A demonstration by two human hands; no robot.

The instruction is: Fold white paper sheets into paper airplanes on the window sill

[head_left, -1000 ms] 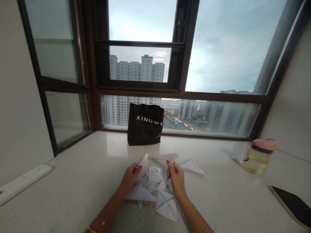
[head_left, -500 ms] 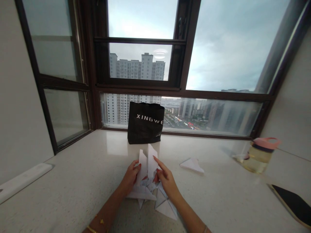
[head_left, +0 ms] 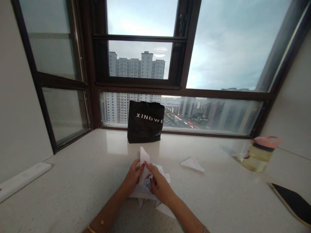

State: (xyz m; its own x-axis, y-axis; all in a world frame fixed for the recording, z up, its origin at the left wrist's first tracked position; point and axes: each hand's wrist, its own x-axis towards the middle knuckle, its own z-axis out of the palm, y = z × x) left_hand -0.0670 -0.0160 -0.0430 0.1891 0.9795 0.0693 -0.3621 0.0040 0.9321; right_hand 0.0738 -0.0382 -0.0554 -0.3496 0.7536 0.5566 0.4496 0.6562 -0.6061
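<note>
A white sheet of paper (head_left: 143, 157) is folded upright between both hands, above a pile of folded white papers (head_left: 143, 194) on the pale counter (head_left: 73, 181). My left hand (head_left: 134, 176) pinches the sheet's left side with thumb and fingers. Against the sheet's right side presses my right hand (head_left: 157, 186), its fingers closed on the fold. One more folded paper (head_left: 192, 163) lies apart to the right.
A black bag with white lettering (head_left: 145, 122) stands at the window behind the papers. At the right are a bottle with a pink lid (head_left: 260, 153) and a dark flat object (head_left: 291, 202). A white strip (head_left: 21, 181) lies at the far left.
The sheet was spread wide between both hands; my right hand swung its right half over to the left, and the paper now stands folded narrow between the hands.
</note>
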